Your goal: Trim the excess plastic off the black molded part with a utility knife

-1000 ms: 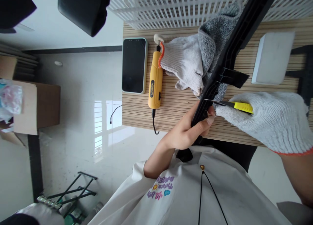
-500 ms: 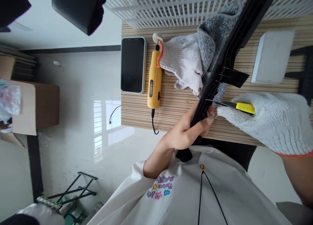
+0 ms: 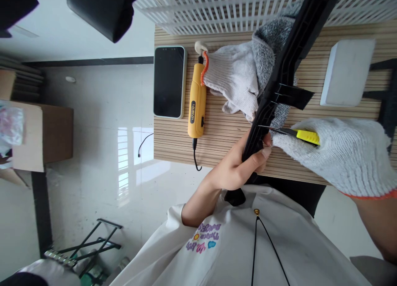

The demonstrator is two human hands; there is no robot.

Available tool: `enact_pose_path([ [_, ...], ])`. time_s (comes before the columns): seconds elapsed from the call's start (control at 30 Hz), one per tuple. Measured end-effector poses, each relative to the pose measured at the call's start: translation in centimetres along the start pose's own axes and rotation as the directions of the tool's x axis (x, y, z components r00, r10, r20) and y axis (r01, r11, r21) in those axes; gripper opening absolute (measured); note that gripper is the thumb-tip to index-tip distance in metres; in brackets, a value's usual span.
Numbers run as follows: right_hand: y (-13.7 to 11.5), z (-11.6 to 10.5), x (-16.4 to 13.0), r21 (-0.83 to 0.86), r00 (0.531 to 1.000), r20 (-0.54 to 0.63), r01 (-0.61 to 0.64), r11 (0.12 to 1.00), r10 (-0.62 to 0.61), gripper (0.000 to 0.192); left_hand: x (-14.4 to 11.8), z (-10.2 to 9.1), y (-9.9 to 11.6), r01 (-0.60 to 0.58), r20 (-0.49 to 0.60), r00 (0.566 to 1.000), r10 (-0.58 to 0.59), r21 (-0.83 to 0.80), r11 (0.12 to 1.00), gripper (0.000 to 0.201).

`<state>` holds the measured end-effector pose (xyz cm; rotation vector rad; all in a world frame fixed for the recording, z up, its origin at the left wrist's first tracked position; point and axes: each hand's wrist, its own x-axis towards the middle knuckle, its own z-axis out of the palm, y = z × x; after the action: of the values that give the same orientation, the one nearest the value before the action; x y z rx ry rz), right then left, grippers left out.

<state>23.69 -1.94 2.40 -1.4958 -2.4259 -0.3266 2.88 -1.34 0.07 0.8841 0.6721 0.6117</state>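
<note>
My bare left hand [image 3: 238, 166] grips the lower end of a long black plastic part [image 3: 285, 66] that slants up to the top right over the table. In a white knit glove, my right hand [image 3: 341, 153] holds a yellow utility knife [image 3: 302, 135]. Its blade tip touches the part's edge just above my left fingers. A spare white knit glove [image 3: 232, 79] and a grey cloth [image 3: 268, 50] lie on the table behind the part.
On the striped wooden table [image 3: 223, 133] lie a phone [image 3: 169, 82], a yellow corded rotary tool [image 3: 196, 106] and a white block [image 3: 347, 73]. A white slatted crate [image 3: 223, 6] stands at the back. Cardboard boxes [image 3: 43, 133] sit on the glossy floor at the left.
The black part has tilted slightly and its upper end has shifted left. The knife blade stays at the same spot on its edge.
</note>
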Motion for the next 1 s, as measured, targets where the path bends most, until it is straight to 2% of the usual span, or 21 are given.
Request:
enact_pose_path([
  [0.1,-0.40,-0.17,0.08,0.014,0.999,0.011,-0.038,0.999,0.038,0.055,-0.02,0.04,-0.04,-0.014,-0.006,1.000,0.014,0.009,1.000,0.017],
  [0.27,-0.90,-0.59,0.17,0.023,0.979,0.166,-0.127,0.992,0.121,0.058,0.00,-0.02,-0.13,-0.025,0.009,1.000,0.025,-0.017,1.000,0.016],
  [0.3,-0.91,-0.57,0.17,0.026,0.979,0.163,-0.127,0.992,0.121,0.058,0.01,-0.04,-0.16,-0.026,0.014,1.000,0.026,-0.024,0.999,0.016],
  [0.47,-0.67,-0.01,0.14,-0.010,0.999,-0.014,-0.035,0.999,0.035,0.055,0.02,-0.03,-0.28,-0.029,0.004,1.000,0.029,-0.051,0.998,0.017],
  [0.7,-0.59,-0.10,0.19,-0.036,1.000,-0.001,-0.029,0.999,0.029,0.055,0.06,-0.05,-0.22,-0.023,0.008,1.000,0.023,-0.038,0.999,0.017],
  [0.87,-0.68,-0.33,-0.10,-0.027,0.989,0.115,-0.092,0.995,0.095,0.055,0.05,0.00,-0.22,-0.028,-0.005,1.000,0.028,-0.028,0.999,0.018],
  [1.0,-0.47,-0.06,-0.24,-0.076,1.000,-0.002,-0.001,0.997,0.001,0.051,0.03,-0.01,-0.10,-0.005,-0.011,1.000,0.005,-0.004,1.000,0.019],
])
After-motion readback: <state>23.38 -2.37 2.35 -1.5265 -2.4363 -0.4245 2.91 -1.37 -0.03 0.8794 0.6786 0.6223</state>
